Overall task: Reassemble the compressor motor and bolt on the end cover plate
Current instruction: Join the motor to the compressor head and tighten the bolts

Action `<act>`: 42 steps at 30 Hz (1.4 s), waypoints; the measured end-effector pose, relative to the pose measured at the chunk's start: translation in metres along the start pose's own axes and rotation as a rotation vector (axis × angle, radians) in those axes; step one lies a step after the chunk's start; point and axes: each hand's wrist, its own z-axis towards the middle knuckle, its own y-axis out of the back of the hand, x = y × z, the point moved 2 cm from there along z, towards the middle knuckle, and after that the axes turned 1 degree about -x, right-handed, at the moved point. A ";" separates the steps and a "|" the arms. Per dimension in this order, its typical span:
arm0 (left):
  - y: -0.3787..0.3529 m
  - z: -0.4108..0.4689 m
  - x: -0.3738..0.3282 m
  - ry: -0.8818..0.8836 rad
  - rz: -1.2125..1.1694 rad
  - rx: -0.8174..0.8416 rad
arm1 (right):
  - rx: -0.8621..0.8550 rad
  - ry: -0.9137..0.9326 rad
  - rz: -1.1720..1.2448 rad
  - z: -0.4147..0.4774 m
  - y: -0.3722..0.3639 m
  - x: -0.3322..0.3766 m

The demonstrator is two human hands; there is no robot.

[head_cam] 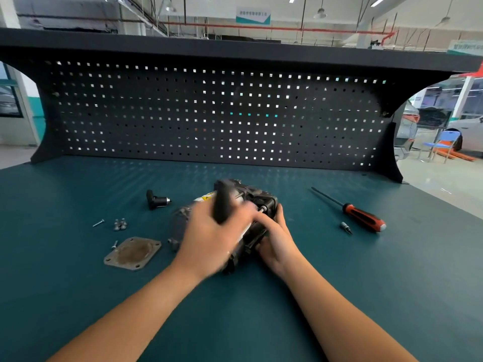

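The pegboard (209, 113) is closing the far edge of the bench (78, 283); open surface is stretching to both sides. The compressor motor (257, 195) is lying mid-bench. The right grip (277, 239) is holding its right end, and the left grip (209, 231), blurred, is holding a dark handle (222, 202) over it. The end cover plate (132, 253) is lying just left of the motor, near loose bolts (120, 224) — a screwdriver (363, 216) is lying well to the right.

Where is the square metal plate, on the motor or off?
Off. The end cover plate lies flat on the workbench left of the compressor motor, unbolted.
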 end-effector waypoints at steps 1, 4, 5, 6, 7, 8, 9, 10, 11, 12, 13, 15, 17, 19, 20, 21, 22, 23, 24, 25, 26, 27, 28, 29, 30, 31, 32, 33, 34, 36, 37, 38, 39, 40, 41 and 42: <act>-0.010 -0.002 -0.003 -0.092 0.227 0.203 | -0.029 0.012 0.019 -0.001 -0.001 0.001; -0.030 -0.023 0.008 -0.349 0.868 0.692 | -0.058 0.018 -0.028 -0.003 -0.001 0.002; -0.032 -0.029 0.014 -0.517 1.022 0.726 | -0.056 0.021 -0.036 -0.003 -0.001 0.001; -0.031 -0.034 0.018 -0.579 1.073 0.736 | -0.053 0.030 -0.043 -0.003 0.001 0.001; -0.028 -0.037 0.019 -0.579 1.003 0.687 | -0.051 0.039 -0.053 -0.002 0.002 0.001; -0.025 -0.036 0.016 -0.560 0.851 0.593 | -0.045 0.041 -0.058 -0.002 0.002 0.002; -0.022 -0.034 0.012 -0.502 0.659 0.482 | -0.033 0.040 -0.063 -0.003 0.002 0.004; -0.018 -0.031 0.010 -0.383 0.461 0.355 | -0.019 0.035 -0.063 -0.003 0.001 0.005; -0.014 -0.028 0.008 -0.217 0.255 0.232 | -0.006 0.025 -0.059 -0.003 0.002 0.005; -0.009 -0.025 0.010 -0.051 0.071 0.092 | 0.011 0.012 -0.051 -0.003 0.002 0.005; -0.003 -0.022 0.013 0.081 -0.074 -0.049 | 0.029 0.007 -0.041 -0.004 0.001 0.006; 0.010 -0.017 0.019 0.274 -0.356 -0.283 | 0.047 0.012 -0.020 -0.004 0.001 0.005; 0.022 -0.011 0.031 0.468 -0.656 -0.511 | 0.056 0.010 -0.007 -0.003 0.001 0.004; 0.029 -0.008 0.042 0.632 -0.887 -0.664 | 0.057 0.007 0.016 -0.002 0.003 0.003; 0.029 -0.007 0.044 0.647 -0.937 -0.689 | 0.054 0.007 0.022 -0.001 0.004 0.002; 0.028 -0.006 0.042 0.606 -0.904 -0.670 | 0.051 0.010 0.014 -0.001 0.005 0.002; 0.025 -0.004 0.036 0.505 -0.784 -0.592 | 0.053 0.014 -0.001 -0.001 0.005 0.001; 0.020 -0.002 0.026 0.363 -0.602 -0.452 | 0.050 0.018 -0.017 -0.002 0.006 0.001; 0.013 -0.001 0.014 0.187 -0.344 -0.263 | 0.045 0.024 -0.030 -0.003 0.006 0.001; 0.005 -0.002 0.003 -0.039 -0.012 -0.047 | 0.032 0.032 -0.046 -0.003 0.005 0.001; -0.005 -0.005 -0.002 -0.271 0.344 0.196 | 0.012 0.041 -0.057 -0.003 0.006 0.001; -0.012 -0.011 0.000 -0.480 0.672 0.392 | -0.008 0.040 -0.048 -0.002 0.007 0.001; -0.017 -0.018 0.005 -0.648 0.941 0.523 | -0.014 0.034 -0.024 -0.002 0.007 0.001; -0.018 -0.024 0.011 -0.703 1.120 0.625 | -0.003 0.036 -0.010 -0.002 0.008 0.001; -0.018 -0.028 0.014 -0.693 1.179 0.660 | 0.007 0.044 -0.012 -0.001 0.009 0.002; -0.016 -0.030 0.014 -0.688 1.139 0.634 | 0.015 0.053 -0.019 -0.001 0.009 0.003; -0.014 -0.030 0.013 -0.668 1.025 0.582 | 0.019 0.062 -0.019 -0.001 0.009 0.003; -0.011 -0.028 0.011 -0.623 0.856 0.492 | 0.012 0.073 -0.017 -0.001 0.008 0.003; -0.008 -0.024 0.010 -0.557 0.679 0.381 | 0.009 0.081 -0.024 -0.002 0.008 0.003; -0.004 -0.018 0.009 -0.362 0.370 0.172 | 0.018 0.077 -0.062 -0.004 0.004 0.002; -0.003 -0.016 0.010 -0.247 0.205 0.071 | 0.024 0.061 -0.079 -0.006 0.001 0.002; -0.004 -0.017 0.010 -0.129 0.033 -0.013 | 0.023 0.048 -0.093 -0.007 0.000 0.001; -0.004 -0.018 0.013 -0.019 -0.115 -0.069 | 0.019 0.046 -0.102 -0.007 0.000 0.001; -0.006 -0.018 0.014 0.062 -0.211 -0.097 | 0.019 0.045 -0.099 -0.006 0.000 0.001; -0.005 -0.018 0.015 0.101 -0.248 -0.126 | 0.025 0.043 -0.090 -0.006 0.000 0.001; -0.002 -0.016 0.017 0.124 -0.280 -0.167 | 0.037 0.041 -0.083 -0.005 0.000 0.002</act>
